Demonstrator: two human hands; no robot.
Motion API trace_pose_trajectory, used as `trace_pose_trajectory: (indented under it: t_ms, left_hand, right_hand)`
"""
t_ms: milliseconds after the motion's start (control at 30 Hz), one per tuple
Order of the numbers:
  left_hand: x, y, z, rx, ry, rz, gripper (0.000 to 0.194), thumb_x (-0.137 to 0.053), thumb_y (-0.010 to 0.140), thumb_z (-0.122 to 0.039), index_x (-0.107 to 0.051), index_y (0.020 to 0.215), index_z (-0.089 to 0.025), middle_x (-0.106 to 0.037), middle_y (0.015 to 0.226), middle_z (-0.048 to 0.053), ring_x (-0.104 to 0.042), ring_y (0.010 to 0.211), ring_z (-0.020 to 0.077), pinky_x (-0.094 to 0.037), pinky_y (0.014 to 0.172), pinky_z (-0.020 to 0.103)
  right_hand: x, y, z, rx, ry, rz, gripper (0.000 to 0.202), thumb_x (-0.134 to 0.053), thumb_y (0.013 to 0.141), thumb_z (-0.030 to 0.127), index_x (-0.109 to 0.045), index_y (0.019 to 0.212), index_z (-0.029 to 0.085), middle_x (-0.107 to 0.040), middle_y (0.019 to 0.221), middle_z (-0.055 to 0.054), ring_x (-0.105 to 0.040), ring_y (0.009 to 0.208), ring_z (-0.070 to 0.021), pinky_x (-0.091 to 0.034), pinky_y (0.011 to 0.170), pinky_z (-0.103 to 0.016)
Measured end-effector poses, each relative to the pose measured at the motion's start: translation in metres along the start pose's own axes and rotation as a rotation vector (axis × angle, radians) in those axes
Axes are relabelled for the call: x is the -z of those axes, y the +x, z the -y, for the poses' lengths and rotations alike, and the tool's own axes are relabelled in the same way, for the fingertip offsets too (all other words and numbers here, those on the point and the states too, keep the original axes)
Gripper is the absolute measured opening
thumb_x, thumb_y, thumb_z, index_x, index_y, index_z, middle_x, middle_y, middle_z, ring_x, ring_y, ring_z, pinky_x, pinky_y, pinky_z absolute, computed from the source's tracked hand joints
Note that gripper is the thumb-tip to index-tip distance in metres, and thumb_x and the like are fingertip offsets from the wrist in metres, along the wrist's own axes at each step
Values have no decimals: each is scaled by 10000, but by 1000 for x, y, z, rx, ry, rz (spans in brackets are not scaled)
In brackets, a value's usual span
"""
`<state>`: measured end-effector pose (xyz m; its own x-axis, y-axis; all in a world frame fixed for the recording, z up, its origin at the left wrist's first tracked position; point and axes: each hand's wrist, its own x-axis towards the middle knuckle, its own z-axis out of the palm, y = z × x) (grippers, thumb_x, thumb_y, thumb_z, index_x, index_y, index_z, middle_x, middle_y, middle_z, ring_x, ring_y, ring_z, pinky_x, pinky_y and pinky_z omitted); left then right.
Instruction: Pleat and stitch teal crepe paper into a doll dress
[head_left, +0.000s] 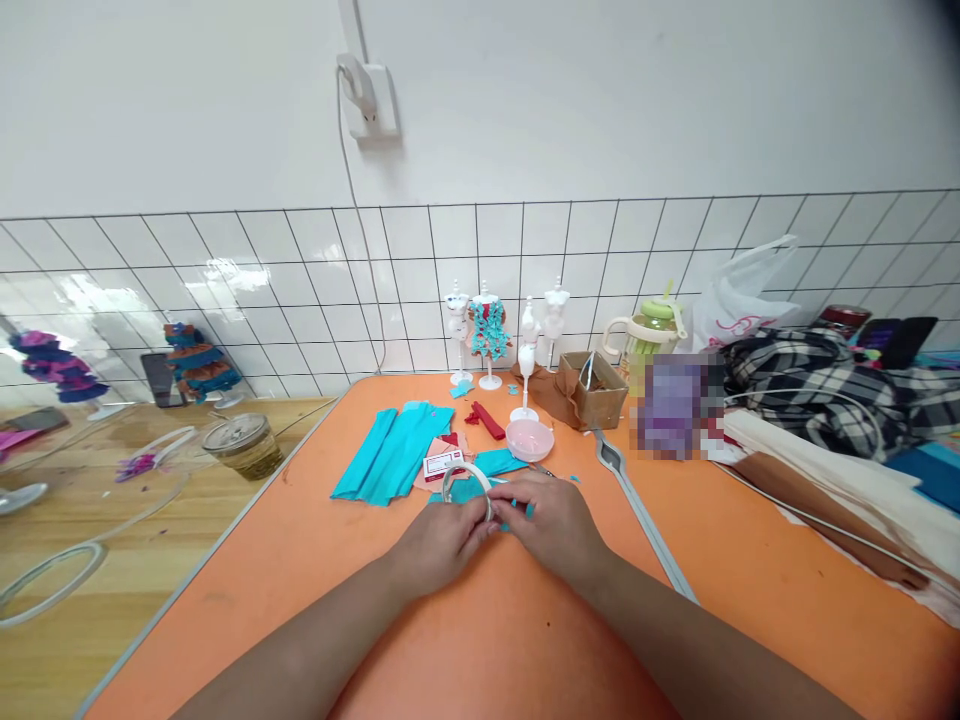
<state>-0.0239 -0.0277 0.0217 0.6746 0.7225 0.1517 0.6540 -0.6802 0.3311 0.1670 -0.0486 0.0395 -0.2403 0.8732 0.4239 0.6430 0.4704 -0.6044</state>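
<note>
A thin white ring, which looks like a roll of tape (pixel 478 478), stands upright between my hands above the orange table. My left hand (pixel 444 540) is closed on its lower part. The fingers of my right hand (pixel 551 520) pinch at the ring's right edge, touching my left fingertips; what they hold is too small to make out. Bits of turquoise paper (pixel 457 490) show beneath and behind the hands. Just beyond the ring lies a small white and red box (pixel 443 464), and a pink bowl (pixel 530 440) sits past my right hand.
Turquoise sheets (pixel 394 452) lie left on the orange table (pixel 300 580). Small white mannequins (pixel 527 350), one dressed in turquoise (pixel 489 330), stand at the back beside a cardboard box (pixel 600 400). A lidded jar (pixel 244 445) is on the wooden table; a plaid cloth (pixel 817 375) lies right.
</note>
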Motion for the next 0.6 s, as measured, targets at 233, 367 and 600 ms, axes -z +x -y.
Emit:
trace_pose_trajectory:
  t_ms: [233, 367, 600]
  left_hand:
    - [1, 0, 2, -71, 178, 22, 267, -274, 974, -345, -496, 978, -198, -658, 772, 19, -615, 670, 171, -367, 576, 260]
    - [3, 0, -1, -81, 233, 33, 286, -268, 973, -352, -508, 949, -198, -656, 742, 19, -612, 657, 173, -358, 564, 258]
    - [-1, 1, -4, -73, 165, 50, 292, -284, 967, -356, -534, 971, -207, -664, 779, 29, -612, 670, 175, -374, 570, 252]
  right_hand:
    - [3, 0, 4, -64, -31, 30, 191, -580, 834, 236, -724, 933, 314, -721, 864, 40, -626, 792, -150, -432, 698, -258]
    - [5, 0, 3, -59, -12, 35, 226, -541, 845, 221, -737, 898, 320, -731, 862, 44, -634, 794, -142, -437, 721, -250]
    - [7, 3, -6, -108, 62, 52, 175, -574, 768, 213, -736, 785, 276, -725, 778, 35, -630, 692, -140, -438, 623, -237]
